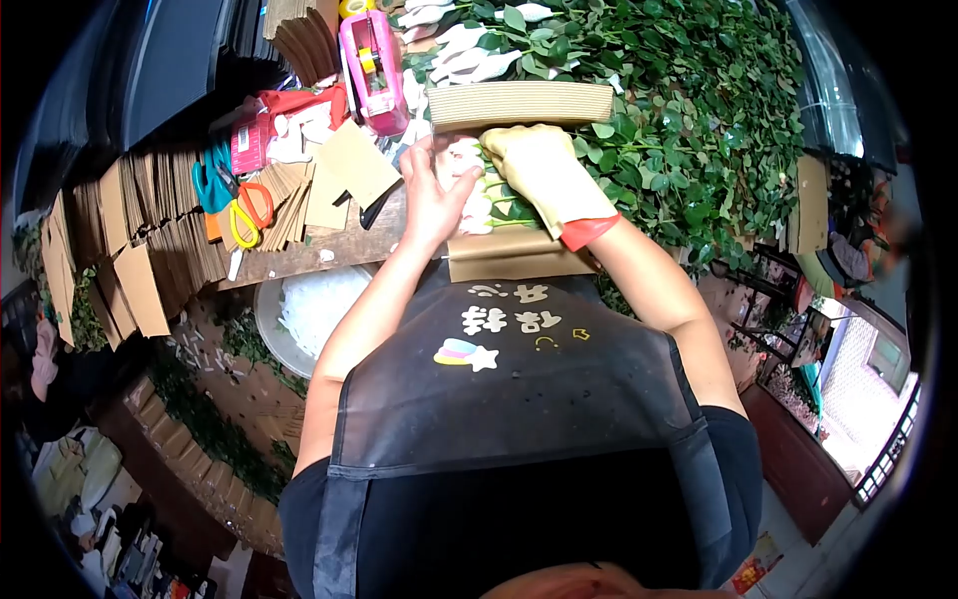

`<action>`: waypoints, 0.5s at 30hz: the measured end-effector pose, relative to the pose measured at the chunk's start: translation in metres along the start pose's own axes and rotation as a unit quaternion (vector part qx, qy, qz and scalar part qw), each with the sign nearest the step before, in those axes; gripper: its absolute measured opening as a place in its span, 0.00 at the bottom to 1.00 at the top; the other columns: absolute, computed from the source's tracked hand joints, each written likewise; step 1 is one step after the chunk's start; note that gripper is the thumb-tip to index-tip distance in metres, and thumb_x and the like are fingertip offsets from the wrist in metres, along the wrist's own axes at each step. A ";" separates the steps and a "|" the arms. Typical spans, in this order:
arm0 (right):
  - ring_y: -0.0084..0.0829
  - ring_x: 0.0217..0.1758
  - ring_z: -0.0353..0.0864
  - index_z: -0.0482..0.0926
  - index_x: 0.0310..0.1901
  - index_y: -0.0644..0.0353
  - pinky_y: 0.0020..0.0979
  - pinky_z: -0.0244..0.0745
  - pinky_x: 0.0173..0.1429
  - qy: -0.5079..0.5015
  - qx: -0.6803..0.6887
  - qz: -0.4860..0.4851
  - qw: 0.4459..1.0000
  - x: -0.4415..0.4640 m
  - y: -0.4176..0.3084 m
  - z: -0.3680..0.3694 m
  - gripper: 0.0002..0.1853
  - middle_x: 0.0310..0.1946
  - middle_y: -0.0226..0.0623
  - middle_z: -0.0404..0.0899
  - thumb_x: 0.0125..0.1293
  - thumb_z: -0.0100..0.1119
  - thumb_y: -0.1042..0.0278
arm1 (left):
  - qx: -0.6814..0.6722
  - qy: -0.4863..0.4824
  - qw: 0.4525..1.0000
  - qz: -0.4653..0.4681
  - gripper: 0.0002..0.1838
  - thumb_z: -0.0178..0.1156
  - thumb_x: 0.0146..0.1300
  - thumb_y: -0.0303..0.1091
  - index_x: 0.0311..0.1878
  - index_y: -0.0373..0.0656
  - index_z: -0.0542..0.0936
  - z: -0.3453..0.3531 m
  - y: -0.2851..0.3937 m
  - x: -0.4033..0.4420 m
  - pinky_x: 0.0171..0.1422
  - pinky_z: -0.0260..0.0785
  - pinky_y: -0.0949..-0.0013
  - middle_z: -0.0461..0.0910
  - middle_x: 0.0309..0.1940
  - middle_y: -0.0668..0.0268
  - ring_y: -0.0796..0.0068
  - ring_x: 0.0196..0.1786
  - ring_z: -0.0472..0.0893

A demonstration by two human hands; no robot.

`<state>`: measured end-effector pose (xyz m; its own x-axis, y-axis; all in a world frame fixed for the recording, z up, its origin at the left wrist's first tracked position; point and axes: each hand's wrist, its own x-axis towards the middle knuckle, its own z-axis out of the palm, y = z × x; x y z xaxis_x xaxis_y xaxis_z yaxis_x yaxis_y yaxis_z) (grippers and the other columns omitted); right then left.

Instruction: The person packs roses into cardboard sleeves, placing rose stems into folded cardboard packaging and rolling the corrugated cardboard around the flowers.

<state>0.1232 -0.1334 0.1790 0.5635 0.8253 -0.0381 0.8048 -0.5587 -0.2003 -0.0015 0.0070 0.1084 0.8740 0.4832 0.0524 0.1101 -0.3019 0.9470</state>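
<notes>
Pale pink-white roses (476, 217) lie in a row, heads left and green stems right, between two rolled-up sides of corrugated cardboard (521, 104). My bare left hand (433, 195) is at the flower heads, its fingers stretched along their left side and the thumb apart, touching a bloom. On my right hand (541, 172) is a cream-yellow rubber glove with a red cuff. Its fingers are bent down over the stems just behind the heads, against the far cardboard side; the fingertips and whatever they hold are hidden. The near cardboard flap (519, 262) rests by my apron.
Leafy stems (689, 130) cover the right side of the table, with white-wrapped flower heads (474, 58) behind. A pink tape dispenser (374, 80), scissors (247, 205) and cardboard pieces (356, 165) lie left. Below the table edge stands a round basin (314, 311).
</notes>
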 end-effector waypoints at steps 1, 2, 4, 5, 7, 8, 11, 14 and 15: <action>0.43 0.37 0.92 0.87 0.40 0.52 0.46 0.85 0.44 0.013 -0.017 -0.009 1.000 0.000 -0.003 -0.002 0.08 0.33 0.40 0.90 0.66 0.60 0.62 | 0.008 -0.007 1.000 0.018 0.25 0.76 0.61 0.34 0.59 0.42 0.79 -0.001 0.001 0.000 0.77 0.63 0.55 0.71 0.59 0.53 0.53 0.71 0.66; 0.43 0.37 0.92 0.87 0.40 0.52 0.46 0.85 0.44 0.008 -0.032 -0.004 0.999 0.001 -0.005 -0.001 0.08 0.33 0.40 0.90 0.66 0.60 0.62 | 0.015 -0.013 0.999 0.036 0.26 0.75 0.61 0.34 0.62 0.44 0.80 -0.001 0.001 0.001 0.79 0.62 0.54 0.71 0.60 0.53 0.53 0.73 0.65; 0.43 0.37 0.92 0.86 0.40 0.53 0.45 0.85 0.45 -0.004 -0.062 0.004 0.998 0.002 -0.008 0.001 0.08 0.34 0.40 0.90 0.66 0.61 0.62 | 0.026 -0.042 0.999 0.003 0.27 0.75 0.62 0.35 0.66 0.54 0.83 -0.004 -0.002 0.002 0.82 0.59 0.54 0.74 0.63 0.54 0.52 0.77 0.61; 0.43 0.42 0.92 0.87 0.46 0.53 0.47 0.85 0.47 -0.033 -0.041 0.009 0.999 0.000 -0.007 0.000 0.11 0.37 0.43 0.90 0.66 0.62 0.60 | 0.019 -0.048 0.999 -0.003 0.26 0.75 0.62 0.36 0.65 0.54 0.83 -0.005 -0.004 0.002 0.82 0.59 0.53 0.75 0.63 0.55 0.52 0.78 0.61; 0.40 0.45 0.92 0.87 0.49 0.54 0.47 0.85 0.47 0.045 0.071 0.012 0.996 -0.017 -0.010 -0.027 0.14 0.40 0.45 0.90 0.68 0.62 0.59 | 0.017 -0.051 0.999 -0.002 0.26 0.75 0.62 0.37 0.64 0.55 0.84 -0.006 -0.004 0.003 0.82 0.60 0.53 0.80 0.60 0.58 0.53 0.79 0.60; 0.38 0.47 0.92 0.87 0.51 0.55 0.46 0.85 0.46 0.082 0.126 0.012 0.989 -0.030 -0.014 -0.048 0.15 0.42 0.46 0.89 0.69 0.62 0.58 | 0.014 -0.048 0.999 -0.003 0.26 0.75 0.62 0.37 0.64 0.55 0.84 -0.005 -0.004 0.003 0.82 0.60 0.53 0.80 0.60 0.58 0.53 0.79 0.60; 0.38 0.45 0.89 0.88 0.52 0.57 0.43 0.84 0.46 -0.039 0.254 0.136 0.957 -0.090 -0.015 -0.124 0.18 0.42 0.43 0.89 0.73 0.61 0.52 | 0.012 -0.036 0.999 -0.001 0.25 0.75 0.62 0.36 0.63 0.54 0.84 -0.004 -0.005 0.001 0.81 0.62 0.55 0.81 0.59 0.58 0.54 0.78 0.61; 0.37 0.37 0.87 0.89 0.41 0.55 0.39 0.81 0.43 -0.222 0.338 0.446 0.798 -0.145 -0.003 -0.135 0.22 0.32 0.35 0.88 0.74 0.63 0.42 | 0.012 -0.037 0.999 0.004 0.25 0.75 0.61 0.36 0.63 0.52 0.84 -0.004 -0.006 0.001 0.80 0.62 0.55 0.80 0.60 0.58 0.54 0.77 0.61; 0.33 0.35 0.85 0.88 0.38 0.55 0.36 0.79 0.42 -0.247 0.271 0.412 0.834 -0.165 0.000 -0.117 0.23 0.28 0.33 0.86 0.74 0.64 0.41 | -0.003 -0.038 0.999 -0.001 0.25 0.75 0.61 0.36 0.63 0.51 0.84 -0.004 -0.008 0.001 0.80 0.62 0.55 0.79 0.61 0.58 0.54 0.77 0.61</action>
<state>0.0517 -0.2792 0.3000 0.6300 0.1869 -0.7537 -0.0955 -0.9446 -0.3140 -0.0033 0.0132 0.1020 0.9071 0.4199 0.0274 0.1084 -0.2961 0.9490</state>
